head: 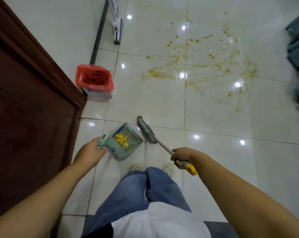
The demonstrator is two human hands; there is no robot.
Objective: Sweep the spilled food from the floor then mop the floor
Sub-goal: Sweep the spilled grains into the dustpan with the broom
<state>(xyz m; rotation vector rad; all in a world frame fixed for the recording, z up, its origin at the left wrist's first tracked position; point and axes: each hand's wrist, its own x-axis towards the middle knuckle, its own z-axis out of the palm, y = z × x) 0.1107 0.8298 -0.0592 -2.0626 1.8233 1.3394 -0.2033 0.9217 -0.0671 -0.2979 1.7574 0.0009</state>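
Green dustpan [126, 143] at lower centre holding yellow food pieces [121, 139], left hand [90, 152] gripping its handle, right hand [181, 157] clamped on broom [146, 130] handle, broom running diagonally up-left, head beside the dustpan, red-lined bin [94, 79] at upper left, yellow spill [205, 66] on floor [162, 103] at upper right, mop [116, 23] at top.

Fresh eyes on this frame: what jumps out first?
The yellow-orange smear spread over the glossy floor tiles at upper right grabs the eye first. Next comes the red-lined bin beside the dark wooden door on the left. At lower centre the left hand holds a green dustpan loaded with yellow food pieces, and the right hand grips a brush beside it.
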